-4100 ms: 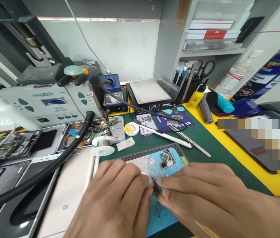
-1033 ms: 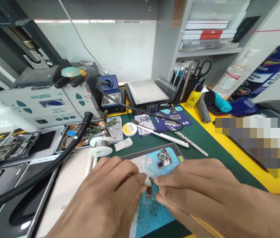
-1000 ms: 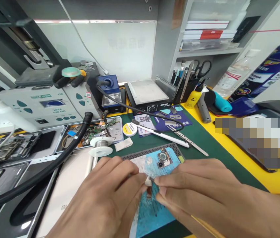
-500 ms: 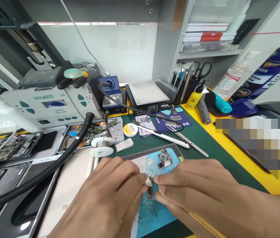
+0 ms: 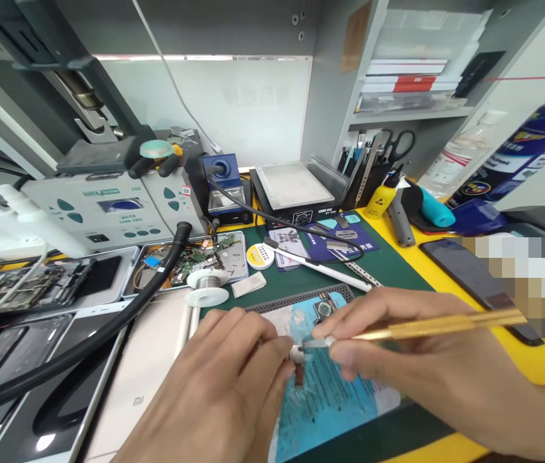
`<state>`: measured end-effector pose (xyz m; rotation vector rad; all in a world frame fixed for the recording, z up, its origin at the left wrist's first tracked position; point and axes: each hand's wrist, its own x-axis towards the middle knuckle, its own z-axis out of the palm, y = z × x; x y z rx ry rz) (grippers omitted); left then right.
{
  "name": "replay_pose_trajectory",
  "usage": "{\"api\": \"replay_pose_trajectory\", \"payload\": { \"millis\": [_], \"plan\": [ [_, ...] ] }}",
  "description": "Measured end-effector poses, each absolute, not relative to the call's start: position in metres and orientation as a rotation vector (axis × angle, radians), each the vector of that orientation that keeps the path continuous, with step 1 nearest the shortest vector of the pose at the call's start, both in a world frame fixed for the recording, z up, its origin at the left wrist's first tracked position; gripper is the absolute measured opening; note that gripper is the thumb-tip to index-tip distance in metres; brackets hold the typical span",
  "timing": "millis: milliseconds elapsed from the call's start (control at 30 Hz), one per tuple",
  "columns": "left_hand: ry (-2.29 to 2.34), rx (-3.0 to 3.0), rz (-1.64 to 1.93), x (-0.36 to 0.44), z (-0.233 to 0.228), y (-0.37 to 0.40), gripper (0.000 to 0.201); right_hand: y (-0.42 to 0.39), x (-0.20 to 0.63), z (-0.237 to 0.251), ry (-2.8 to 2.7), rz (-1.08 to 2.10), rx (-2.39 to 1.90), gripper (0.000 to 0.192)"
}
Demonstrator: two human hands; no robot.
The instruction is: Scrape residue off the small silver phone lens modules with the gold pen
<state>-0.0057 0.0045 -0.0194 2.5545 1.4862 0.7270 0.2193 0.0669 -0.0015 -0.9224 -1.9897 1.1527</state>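
My left hand [image 5: 219, 379] is closed, its thumb and forefinger pinching a small white part [image 5: 296, 354]. A short brown flex cable [image 5: 299, 377] hangs from that part. In my right hand [image 5: 417, 366] is a craft knife [image 5: 427, 324] with a gold handle, gripped near the blade. Its tip points left and is at the white part's edge; whether it touches, I cannot tell. Both hands are above a worn light-blue pad [image 5: 321, 411]. A small camera module [image 5: 323, 309] sits at the pad's far end, partly covered by my right fingers.
A solder spool [image 5: 206, 287], a white pen-like tool [image 5: 321, 267] and a small round tin [image 5: 259, 256] lie beyond the pad. To the left are a tray of circuit boards [image 5: 234, 258] and a thick black hose [image 5: 157, 289]. A dark phone [image 5: 460, 263] rests at right.
My right hand has turned the craft knife so its blade points left at the white part; before, its fingers were close against the part. The left hand keeps its pinch. The view has shifted slightly.
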Motion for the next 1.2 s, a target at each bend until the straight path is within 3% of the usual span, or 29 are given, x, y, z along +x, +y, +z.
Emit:
{"api": "replay_pose_trajectory", "payload": {
  "millis": [133, 300, 733, 967, 1200],
  "plan": [
    [1.484, 2.531, 0.678, -0.007, -0.021, 0.002, 0.012, 0.074, 0.22, -0.001, -1.66, 1.7, -1.014, 0.013],
    [1.47, 2.505, 0.742, -0.007, -0.024, 0.002, 0.012, 0.08, 0.222, -0.006, -1.461, 1.962, -0.96, 0.018],
    [1.453, 2.433, 0.9, -0.001, -0.022, 0.002, 0.013, 0.078, 0.224, -0.007, -1.404, 2.021, -0.929, 0.019],
    [1.448, 2.52, 1.194, 0.004, -0.028, -0.004, 0.026, 0.078, 0.222, -0.01, -1.429, 2.001, -0.905, 0.017],
    [1.44, 2.633, 1.325, 0.015, -0.028, -0.001, 0.019, 0.079, 0.219, -0.008, -1.337, 2.077, -0.883, 0.018]
  ]
}}
